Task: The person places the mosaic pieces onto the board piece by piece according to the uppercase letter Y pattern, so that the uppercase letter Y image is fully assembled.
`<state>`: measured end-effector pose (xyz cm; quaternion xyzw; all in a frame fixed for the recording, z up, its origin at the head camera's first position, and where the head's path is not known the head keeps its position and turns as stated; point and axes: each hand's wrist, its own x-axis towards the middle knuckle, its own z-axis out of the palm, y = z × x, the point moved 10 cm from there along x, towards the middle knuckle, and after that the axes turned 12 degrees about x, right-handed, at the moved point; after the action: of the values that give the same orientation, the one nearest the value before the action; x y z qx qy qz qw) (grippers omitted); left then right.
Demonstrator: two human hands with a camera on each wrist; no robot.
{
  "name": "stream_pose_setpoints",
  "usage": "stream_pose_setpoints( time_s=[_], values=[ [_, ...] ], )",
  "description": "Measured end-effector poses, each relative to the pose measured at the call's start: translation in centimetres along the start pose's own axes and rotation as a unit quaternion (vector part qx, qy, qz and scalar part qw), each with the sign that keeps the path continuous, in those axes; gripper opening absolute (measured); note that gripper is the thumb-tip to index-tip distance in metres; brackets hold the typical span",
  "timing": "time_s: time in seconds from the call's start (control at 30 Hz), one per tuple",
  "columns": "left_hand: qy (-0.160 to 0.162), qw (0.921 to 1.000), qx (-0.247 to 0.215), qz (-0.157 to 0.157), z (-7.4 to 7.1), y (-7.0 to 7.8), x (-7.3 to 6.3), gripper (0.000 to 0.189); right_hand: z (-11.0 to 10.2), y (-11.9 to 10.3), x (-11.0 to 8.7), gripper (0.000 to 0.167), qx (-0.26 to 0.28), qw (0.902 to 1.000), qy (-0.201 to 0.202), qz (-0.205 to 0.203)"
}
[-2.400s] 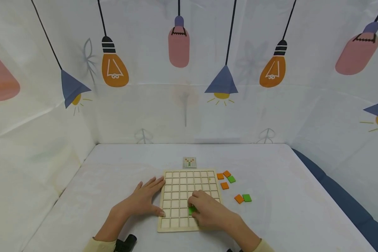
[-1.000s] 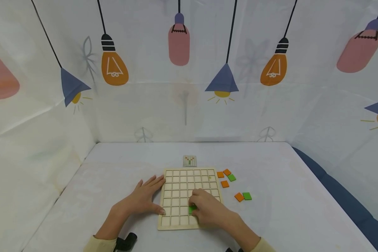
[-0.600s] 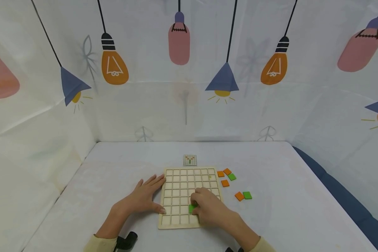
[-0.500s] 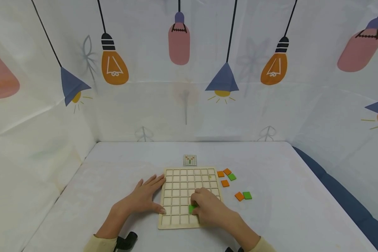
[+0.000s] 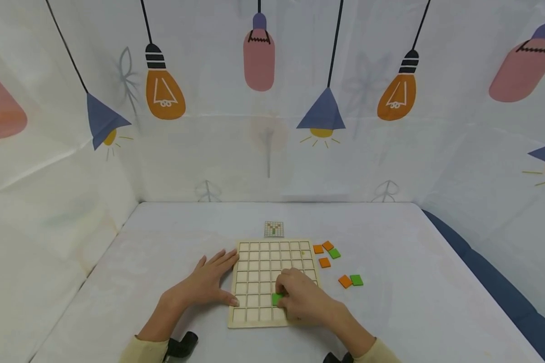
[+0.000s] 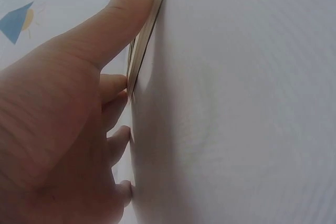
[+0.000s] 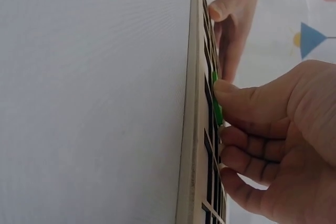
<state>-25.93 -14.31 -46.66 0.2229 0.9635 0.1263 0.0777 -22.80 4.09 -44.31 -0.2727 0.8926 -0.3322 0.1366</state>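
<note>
As the spread left hand (image 5: 209,282) touched the board (image 5: 253,276), the right hand (image 5: 302,296) pinched a green tile (image 5: 275,299), now less covered, perhaps almost seated.

A white table (image 5: 418,272) carries board (image 5: 265,276), card (image 5: 274,229), tiles (image 5: 324,262).

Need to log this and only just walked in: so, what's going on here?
A person is working with a gridded board and coloured tiles. The left hand rests along the board's left edge, thumb on the rim. The right hand pinches a green tile at a cell in the second row from the near edge; whether it sits flat is unclear. Four orange tiles and two green ones lie right of the board, and a patterned card beyond it.
</note>
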Motion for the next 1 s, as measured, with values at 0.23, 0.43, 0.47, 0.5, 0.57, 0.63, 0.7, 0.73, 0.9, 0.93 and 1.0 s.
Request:
stream_pose_setpoints(
  time_s=[0.23, 0.43, 0.47, 0.5, 0.57, 0.63, 0.7, 0.73, 0.9, 0.93, 1.0],
  values=[
    [0.005, 1.0, 0.003, 0.001, -0.3, 0.1, -0.2, 0.118, 0.0, -0.5, -0.2, 0.01, -0.039, 0.999, 0.008, -0.018],
    [0.004, 1.0, -0.002, 0.002, -0.4, 0.4, -0.2, 0.118, 0.0, -0.9, -0.4, 0.009, -0.055, 0.9979, 0.006, -0.034],
    [0.002, 1.0, -0.001, 0.001, -0.3, 0.4, -0.2, 0.118, 0.0, -0.9, -0.4, 0.008, -0.057, 0.9977, 0.004, -0.036],
    [0.002, 1.0, -0.001, 0.001, -0.3, 0.3, -0.2, 0.118, 0.0, -0.9, -0.4, 0.008, -0.059, 0.9975, 0.004, -0.038],
    [0.001, 1.0, -0.002, 0.001, -0.2, 0.3, -0.1, 0.118, 0.0, -0.9, -0.4, 0.008, -0.063, 0.9971, 0.002, -0.042],
    [0.001, 1.0, -0.001, 0.001, -0.2, 0.2, -0.1, 0.117, 0.0, -1.0, -0.4, 0.008, -0.064, 0.9969, 0.001, -0.045],
    [0.001, 1.0, 0.0, 0.001, -0.2, 0.2, -0.1, 0.117, 0.0, -1.1, -0.4, 0.008, -0.065, 0.9967, 0.001, -0.047],
    [0.001, 1.0, 0.0, 0.002, -0.3, 0.2, -0.1, 0.117, 0.0, -1.2, -0.4, 0.008, -0.064, 0.9968, 0.0, -0.047],
    [0.007, 0.9999, 0.003, 0.006, -0.4, 0.2, -0.2, 0.118, -0.1, -1.3, -0.4, 0.007, -0.06, 0.9972, -0.002, -0.045],
    [0.007, 1.0, 0.004, 0.005, -0.3, 0.2, -0.3, 0.118, -0.1, -1.3, -0.4, 0.008, -0.062, 0.997, -0.003, -0.046],
    [0.006, 1.0, 0.006, 0.005, -0.2, 0.1, -0.2, 0.118, -0.2, -1.5, -0.5, 0.009, -0.068, 0.9965, -0.001, -0.047]
  ],
)
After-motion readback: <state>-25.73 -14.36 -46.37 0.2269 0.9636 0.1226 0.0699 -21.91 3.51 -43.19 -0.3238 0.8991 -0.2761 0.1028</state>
